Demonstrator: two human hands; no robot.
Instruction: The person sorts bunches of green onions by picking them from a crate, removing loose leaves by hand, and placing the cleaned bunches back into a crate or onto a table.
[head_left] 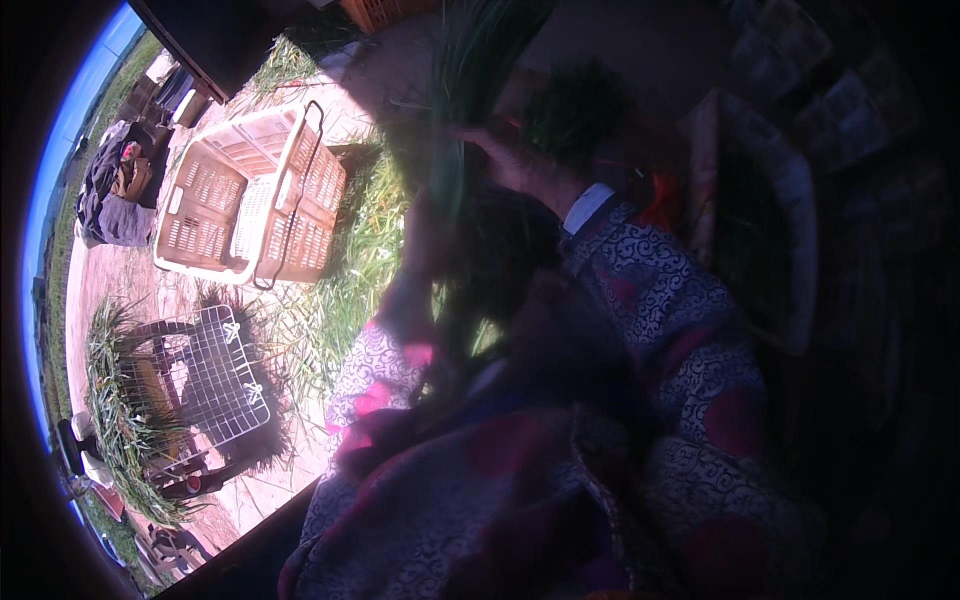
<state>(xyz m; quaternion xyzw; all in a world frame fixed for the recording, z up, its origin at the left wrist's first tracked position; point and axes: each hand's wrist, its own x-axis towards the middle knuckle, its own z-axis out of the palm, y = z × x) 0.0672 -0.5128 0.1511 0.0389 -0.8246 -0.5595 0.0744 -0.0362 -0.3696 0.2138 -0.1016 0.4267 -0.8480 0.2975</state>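
A bunch of long, thin green leaves [485, 60], like chives, stands before me, its lower stalks blurred. My left hand [425, 230] is dark and smeared in the shade; it seems closed round the lower stalks. From the right my right hand [515, 165] reaches in, a finger stretched against the stalks. Motion and shadow hide its other fingers. Just beyond that hand lies another dark green bunch [580, 105].
On the left stands a pale slatted plastic crate [205, 215] with a dark handle. Nearer, a wire rack [215, 370] has cut greens [130, 410] beside it. Loose leaves [365, 215] litter the sunlit ground. A pale-rimmed container [800, 220] holds greens at right.
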